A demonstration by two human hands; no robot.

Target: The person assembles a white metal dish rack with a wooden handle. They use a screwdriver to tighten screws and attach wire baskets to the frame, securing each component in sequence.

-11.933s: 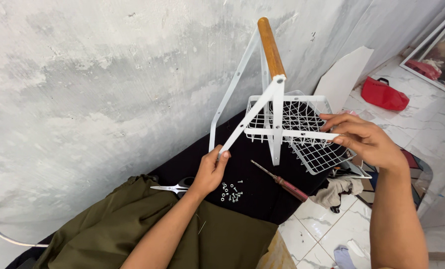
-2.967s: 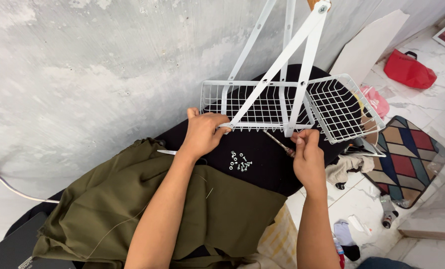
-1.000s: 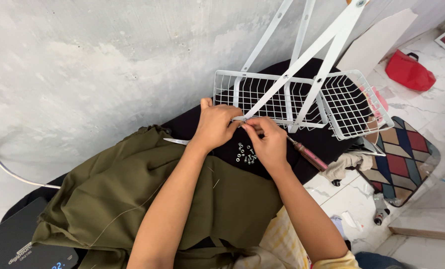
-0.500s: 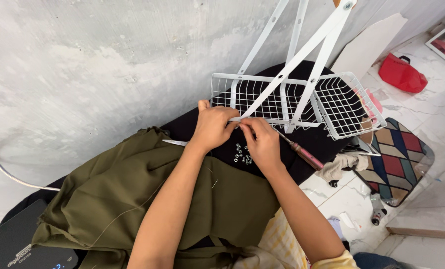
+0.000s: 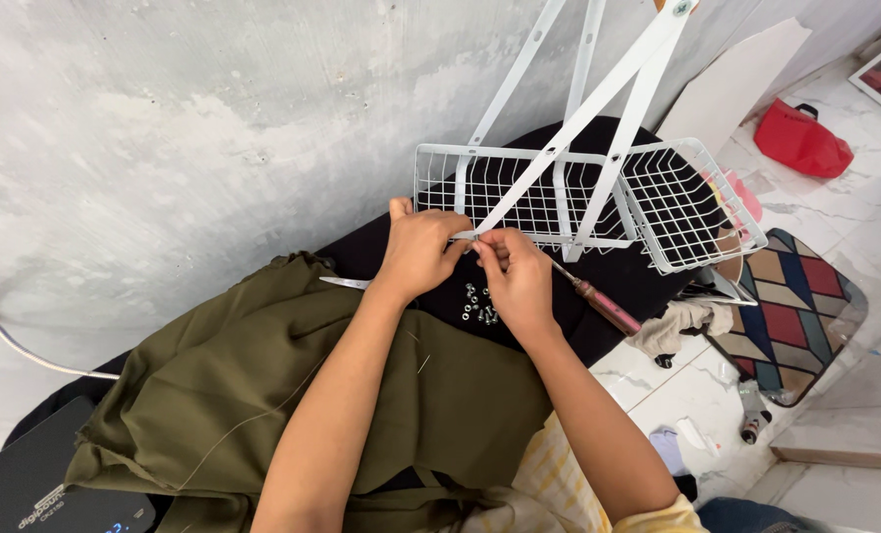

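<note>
rough grey plaster wall [image 5: 164, 128] backs the whole scene, and below it a black cloth [image 5: 638, 281] is spread over the surface where you work, with an olive green fabric [image 5: 263, 395] draped across your lap. on the black cloth stands a white wire basket [image 5: 598, 202], its slanted white metal legs [image 5: 598, 99] crossing above it and running out of the top of the view.

your left hand [image 5: 419, 252] and right hand [image 5: 517, 281] meet at the lower end of one slanted leg, right at the near front corner of the basket. the left grip is closed around that leg end and the basket rim, steadying them; the right fingertips are pinched together on something tiny at the same joint, too small to tell, likely a screw or nut. just under your hands a small heap of silvery screws and nuts [image 5: 478, 304] lies on the cloth. a screwdriver with a reddish handle [image 5: 603, 306] lies just beside your right hand, untouched, and scissors [image 5: 346, 282] peek out by your left wrist.

judging from this, you are at the stage of seating a fastener by hand at the leg joint. the next move calls for keeping the holes lined up with the left hand while the right turns the piece straight, then reaching for the screwdriver.
</note>
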